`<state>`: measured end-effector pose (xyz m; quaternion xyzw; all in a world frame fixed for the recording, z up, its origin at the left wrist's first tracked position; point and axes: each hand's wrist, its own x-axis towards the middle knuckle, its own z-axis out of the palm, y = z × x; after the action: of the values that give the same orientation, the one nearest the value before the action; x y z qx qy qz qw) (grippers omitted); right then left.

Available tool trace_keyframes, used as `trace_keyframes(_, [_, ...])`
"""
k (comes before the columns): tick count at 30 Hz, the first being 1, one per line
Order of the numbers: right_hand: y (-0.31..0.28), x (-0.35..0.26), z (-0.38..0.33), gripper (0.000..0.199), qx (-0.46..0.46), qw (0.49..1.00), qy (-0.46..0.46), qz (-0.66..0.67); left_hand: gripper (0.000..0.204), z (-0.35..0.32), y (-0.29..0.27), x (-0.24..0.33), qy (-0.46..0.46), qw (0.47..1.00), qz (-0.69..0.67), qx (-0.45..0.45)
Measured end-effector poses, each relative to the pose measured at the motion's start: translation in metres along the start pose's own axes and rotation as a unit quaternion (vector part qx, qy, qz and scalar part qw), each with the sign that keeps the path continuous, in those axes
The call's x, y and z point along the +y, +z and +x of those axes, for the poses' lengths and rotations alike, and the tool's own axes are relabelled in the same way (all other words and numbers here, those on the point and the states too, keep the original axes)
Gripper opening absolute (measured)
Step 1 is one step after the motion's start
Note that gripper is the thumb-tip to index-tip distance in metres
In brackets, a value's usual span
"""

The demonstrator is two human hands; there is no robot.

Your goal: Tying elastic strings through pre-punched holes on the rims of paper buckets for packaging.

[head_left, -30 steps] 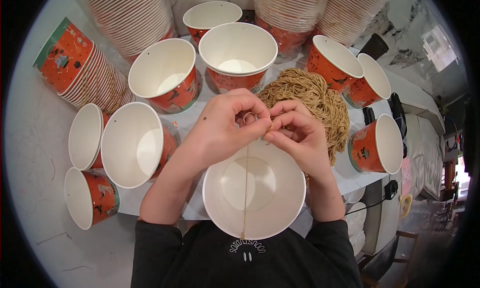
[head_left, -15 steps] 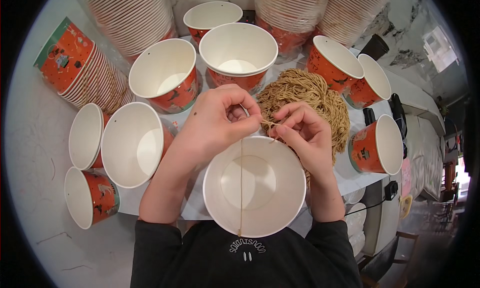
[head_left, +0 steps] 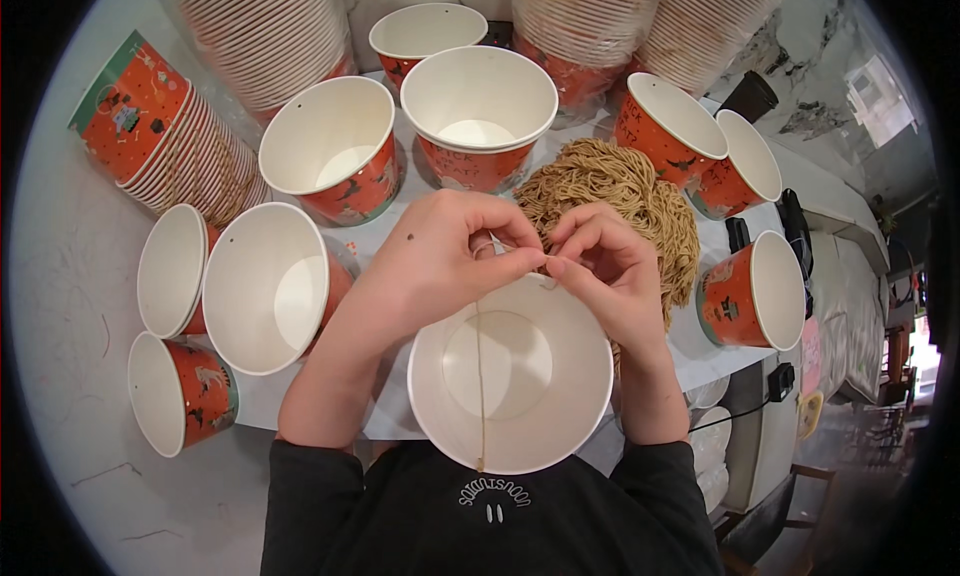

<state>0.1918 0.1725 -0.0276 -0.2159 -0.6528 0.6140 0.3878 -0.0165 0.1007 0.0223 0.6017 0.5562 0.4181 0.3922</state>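
Note:
A white-lined paper bucket (head_left: pixel 565 396) sits against my dark shirt with its opening facing up. Tan string (head_left: pixel 481 376) crosses its mouth from a hole or knot at the near rim up toward my hands. Above the far rim, my left hand (head_left: pixel 440 261) pinches the string between thumb and fingertips, a small loop showing by its fingers. Close beside it, my right hand (head_left: pixel 615 276) also pinches the string, its thumb tip nearly touching the left one. The string between the fingertips is mostly covered. A heap of tan string (head_left: pixel 650 211) lies just behind my right hand.
Orange-patterned paper buckets surround the work, including one at left (head_left: pixel 262 286), one behind (head_left: pixel 478 96) and one at right (head_left: pixel 750 291). Tall nested bucket stacks (head_left: pixel 260 36) stand at the back. A black cup (head_left: pixel 750 97) is at far right.
My left hand has shifted slightly right and nearer, bringing its fingertips against my right hand's. The string stretch once seen between them is now covered. The bucket stays about in place.

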Motion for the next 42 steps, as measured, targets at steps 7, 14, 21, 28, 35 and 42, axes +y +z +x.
trace_keyframes(7, [0.001, -0.005, -0.002, 0.006, -0.016, 0.999, 0.004, -0.029, 0.018, -0.003, -0.007, 0.006, -0.029, 0.999, 0.024, -0.025])
trace_keyframes(14, [-0.004, -0.002, -0.001, 0.007, -0.018, 0.999, -0.011, -0.035, 0.017, -0.007, -0.008, 0.004, -0.069, 0.993, 0.088, -0.046])
trace_keyframes(21, [0.003, -0.021, 0.006, 0.018, -0.005, 0.990, -0.092, -0.109, 0.038, -0.017, -0.002, 0.027, -0.029, 0.984, -0.175, 0.000])
trace_keyframes(28, [0.009, -0.028, 0.011, 0.016, -0.058, 0.933, -0.221, -0.278, 0.042, -0.028, -0.001, 0.033, 0.023, 0.975, -0.219, 0.031])
trace_keyframes(35, [0.006, -0.017, 0.000, 0.018, -0.058, 0.941, -0.135, -0.306, 0.038, -0.034, -0.002, 0.040, 0.138, 0.925, -0.305, 0.179])
trace_keyframes(42, [0.014, -0.028, -0.017, 0.018, -0.052, 0.963, 0.022, -0.262, 0.038, -0.060, -0.013, 0.060, 0.056, 0.967, -0.236, 0.079])
